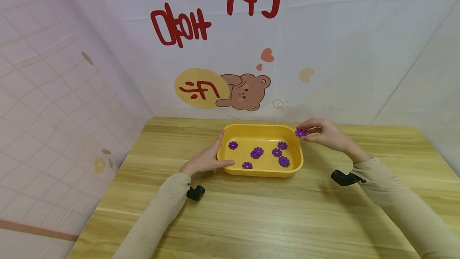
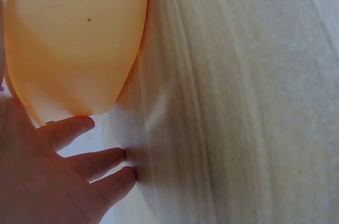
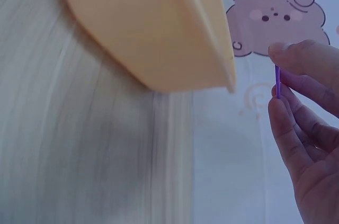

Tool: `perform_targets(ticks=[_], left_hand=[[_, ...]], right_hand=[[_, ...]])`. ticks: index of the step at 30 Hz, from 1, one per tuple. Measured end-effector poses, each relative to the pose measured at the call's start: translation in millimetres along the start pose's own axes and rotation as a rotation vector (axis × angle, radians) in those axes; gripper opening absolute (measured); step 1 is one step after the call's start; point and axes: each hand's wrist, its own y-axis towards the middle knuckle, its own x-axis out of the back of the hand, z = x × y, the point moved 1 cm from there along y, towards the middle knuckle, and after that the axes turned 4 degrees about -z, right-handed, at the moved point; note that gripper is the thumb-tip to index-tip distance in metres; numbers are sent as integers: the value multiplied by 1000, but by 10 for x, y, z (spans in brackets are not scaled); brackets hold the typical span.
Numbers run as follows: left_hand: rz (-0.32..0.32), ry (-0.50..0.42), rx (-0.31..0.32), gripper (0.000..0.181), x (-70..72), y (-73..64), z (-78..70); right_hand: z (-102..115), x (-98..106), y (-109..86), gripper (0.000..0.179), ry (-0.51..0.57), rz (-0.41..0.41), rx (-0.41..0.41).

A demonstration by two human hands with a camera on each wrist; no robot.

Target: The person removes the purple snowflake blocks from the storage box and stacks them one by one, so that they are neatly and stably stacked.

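Note:
A yellow plastic tub (image 1: pixel 260 173) sits on the table with several purple snowflake building discs (image 1: pixel 255 154) lying inside. At its left end my left hand (image 1: pixel 206 159) holds the tub, thumb by the front rim and fingers along the outer side. In the left wrist view, the fingers (image 2: pixel 108 163) spread beneath the tub's wall (image 2: pixel 79 49). Just beyond the tub's right rim, my right hand (image 1: pixel 327 133) pinches one purple snowflake disc (image 1: pixel 300 133) between thumb and fingers. The right wrist view shows that disc (image 3: pixel 278 81) edge-on, apart from the tub (image 3: pixel 143 33).
The wood-grain table (image 1: pixel 251 215) runs back to a white printed backdrop (image 1: pixel 345 63) with a bear picture (image 1: pixel 248 93) and red characters. A black wrist-worn device (image 1: pixel 345 178) juts from the right sleeve, another (image 1: pixel 195 193) from the left.

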Motion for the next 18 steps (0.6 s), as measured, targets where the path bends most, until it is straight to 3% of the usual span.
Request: perform_targets(ticks=[18], left_hand=[[23, -11, -26, 125, 9, 20, -9]], right_hand=[[-244, 106, -215, 30, -29, -3, -13]])
